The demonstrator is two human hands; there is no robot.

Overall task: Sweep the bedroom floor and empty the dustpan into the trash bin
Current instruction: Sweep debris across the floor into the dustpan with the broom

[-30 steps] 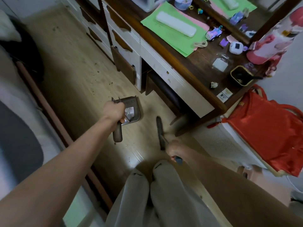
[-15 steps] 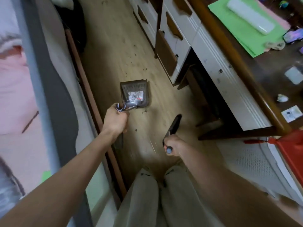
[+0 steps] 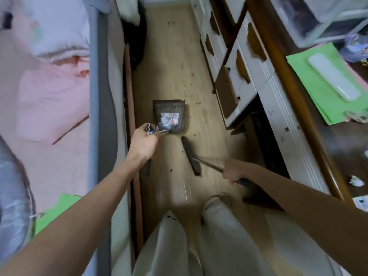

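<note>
While the left hand grips the dustpan handle, fingers curled, the right hand grips the broom, just near-right of the pan.

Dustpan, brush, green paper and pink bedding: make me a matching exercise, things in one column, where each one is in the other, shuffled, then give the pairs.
Things:
1. dustpan
2. brush
3. green paper
4. pink bedding

Places:
A. on the desk at the right
B. held by the right hand
C. on the bed at the left
D. on the floor, handle held by the left hand

Pairs: 1-D, 2-B, 3-A, 4-C
</note>
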